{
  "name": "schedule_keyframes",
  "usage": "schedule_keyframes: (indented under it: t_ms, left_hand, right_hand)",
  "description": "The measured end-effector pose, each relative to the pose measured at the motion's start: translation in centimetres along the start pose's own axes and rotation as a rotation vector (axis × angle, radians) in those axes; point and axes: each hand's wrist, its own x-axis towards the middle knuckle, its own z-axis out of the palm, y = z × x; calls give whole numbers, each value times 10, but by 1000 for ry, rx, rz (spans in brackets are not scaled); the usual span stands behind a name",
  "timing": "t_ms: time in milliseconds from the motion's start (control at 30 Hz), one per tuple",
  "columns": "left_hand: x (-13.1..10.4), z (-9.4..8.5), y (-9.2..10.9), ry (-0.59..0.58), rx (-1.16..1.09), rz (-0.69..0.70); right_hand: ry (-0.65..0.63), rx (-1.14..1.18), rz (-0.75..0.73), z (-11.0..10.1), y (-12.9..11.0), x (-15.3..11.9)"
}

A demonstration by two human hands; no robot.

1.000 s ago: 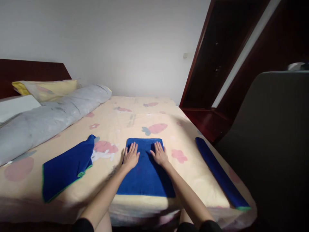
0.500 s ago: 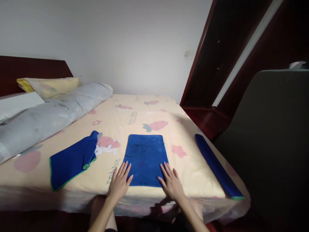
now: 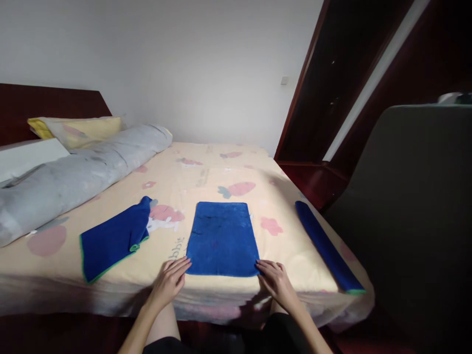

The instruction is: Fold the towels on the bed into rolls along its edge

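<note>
A blue cloth [image 3: 223, 238] lies flat in front of me near the bed's front edge, with dark marks on its upper left part. At its near left corner, my left hand [image 3: 170, 279] has its fingers drawn together on the edge. My right hand [image 3: 277, 281] is likewise closed at the near right corner, thumb close to the fingers. The fingertips hide both corners in part. Off to the left lies a loosely folded blue cloth [image 3: 112, 240] with green edging. A rolled blue cloth [image 3: 328, 246] with a green end rests along the right side.
The bed [image 3: 206, 167] has a cream sheet printed with carrots and rabbits. A long grey bolster-like roll [image 3: 84, 169], a yellow pillow [image 3: 86, 132] and a white board-like object [image 3: 33, 156] are at the left. A dark grey panel [image 3: 416, 206] stands close on the right.
Both hands have slid outward from lying spread on the cloth's sides to its near corners, and their fingers have drawn together. The view has shifted slightly; the cloths look unmoved.
</note>
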Motion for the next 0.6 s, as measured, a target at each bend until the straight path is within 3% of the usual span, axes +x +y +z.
schedule_keyframes:
  t_ms: [233,433,600]
  left_hand:
    - [13,-1,0,56,-39,-65]
    - [5,-1,-4,51,-24,-4]
    - [0,8,-10,170,-117,-43]
  right_hand:
    - [172,148,92,10,5,18]
    - [89,186,46,9,14,11]
    - [106,192,55,5,13,9]
